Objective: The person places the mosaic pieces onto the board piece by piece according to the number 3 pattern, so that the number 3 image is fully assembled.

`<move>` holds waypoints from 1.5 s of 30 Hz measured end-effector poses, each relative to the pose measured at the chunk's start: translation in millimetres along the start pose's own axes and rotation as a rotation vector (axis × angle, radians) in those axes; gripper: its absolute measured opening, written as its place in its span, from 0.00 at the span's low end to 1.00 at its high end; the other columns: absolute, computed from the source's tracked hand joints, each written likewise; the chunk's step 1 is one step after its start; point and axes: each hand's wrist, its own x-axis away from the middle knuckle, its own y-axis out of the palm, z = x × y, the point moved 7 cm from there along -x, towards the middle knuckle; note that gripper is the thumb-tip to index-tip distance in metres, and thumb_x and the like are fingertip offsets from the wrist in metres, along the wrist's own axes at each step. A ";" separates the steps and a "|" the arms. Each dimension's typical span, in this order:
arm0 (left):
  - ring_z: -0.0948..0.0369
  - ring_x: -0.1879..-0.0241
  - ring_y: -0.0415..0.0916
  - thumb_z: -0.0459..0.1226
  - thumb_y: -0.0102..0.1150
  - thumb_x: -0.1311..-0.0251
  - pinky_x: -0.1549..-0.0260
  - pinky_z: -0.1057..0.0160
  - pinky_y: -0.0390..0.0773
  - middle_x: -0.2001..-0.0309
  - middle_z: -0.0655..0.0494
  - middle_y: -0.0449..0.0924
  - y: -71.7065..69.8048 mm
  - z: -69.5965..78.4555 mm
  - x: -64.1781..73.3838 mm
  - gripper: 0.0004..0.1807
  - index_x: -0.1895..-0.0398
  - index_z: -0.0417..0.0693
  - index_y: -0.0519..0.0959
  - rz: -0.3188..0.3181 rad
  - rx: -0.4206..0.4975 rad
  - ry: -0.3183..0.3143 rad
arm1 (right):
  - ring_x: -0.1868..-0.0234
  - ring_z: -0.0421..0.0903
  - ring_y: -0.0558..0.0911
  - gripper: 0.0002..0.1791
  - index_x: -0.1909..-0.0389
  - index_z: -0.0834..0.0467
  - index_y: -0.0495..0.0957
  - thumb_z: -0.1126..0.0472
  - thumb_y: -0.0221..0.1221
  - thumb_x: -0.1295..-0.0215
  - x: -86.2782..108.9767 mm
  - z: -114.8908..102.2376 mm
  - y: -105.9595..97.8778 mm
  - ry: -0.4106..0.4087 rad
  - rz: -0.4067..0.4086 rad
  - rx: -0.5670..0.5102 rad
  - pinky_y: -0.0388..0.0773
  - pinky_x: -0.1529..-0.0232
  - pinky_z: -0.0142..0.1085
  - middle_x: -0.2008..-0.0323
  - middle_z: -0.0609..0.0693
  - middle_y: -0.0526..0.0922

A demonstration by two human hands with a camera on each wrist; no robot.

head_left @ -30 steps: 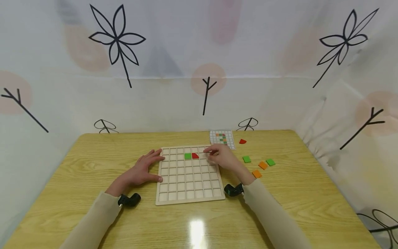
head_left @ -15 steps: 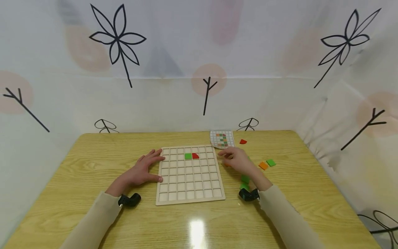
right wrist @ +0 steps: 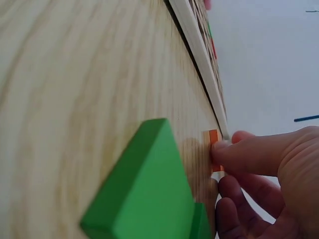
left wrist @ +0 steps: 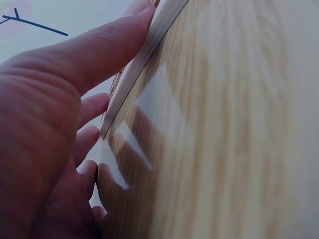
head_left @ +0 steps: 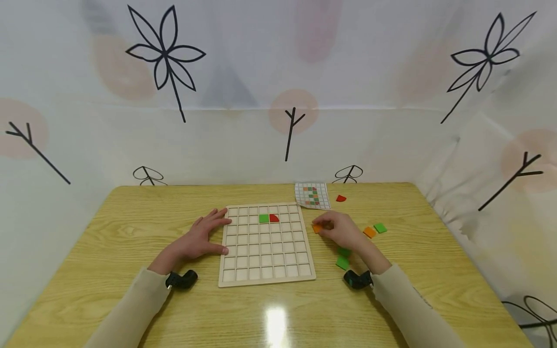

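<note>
A pale wooden grid board [head_left: 266, 246] lies on the table, holding a green square tile [head_left: 264, 218] and a red quarter-round tile [head_left: 274, 218] side by side near its far edge. My left hand [head_left: 201, 237] rests at the board's left edge, fingers spread, with thumb and fingertips touching the frame. Just beyond the right edge, my right hand [head_left: 341, 231] pinches an orange square tile [head_left: 317, 228]. The right wrist view shows that thumb pressing the orange tile [right wrist: 214, 149] low at the table surface. Part of the tile is covered by the fingers.
A printed grid card [head_left: 312, 195] with a curled edge lies behind the board's right corner, beside a loose red tile [head_left: 341, 198]. Further right are an orange tile [head_left: 369, 232] and a green tile [head_left: 380, 227]. Green tiles [head_left: 342, 262] lie under the right forearm.
From over the board's upper right, my right hand has moved right and toward me onto the orange tile, which it now pinches. The left hand keeps its place.
</note>
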 end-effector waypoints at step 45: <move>0.44 0.23 0.34 0.51 0.72 0.45 0.31 0.36 0.32 0.21 0.46 0.46 -0.2 1.2 1.2 0.43 0.28 0.46 0.67 0.003 0.013 -0.013 | 0.61 0.48 0.80 0.13 0.53 0.60 0.85 0.64 0.68 0.39 -25.6 -24.1 10.1 0.008 0.047 0.071 0.79 0.63 0.40 0.59 0.51 0.82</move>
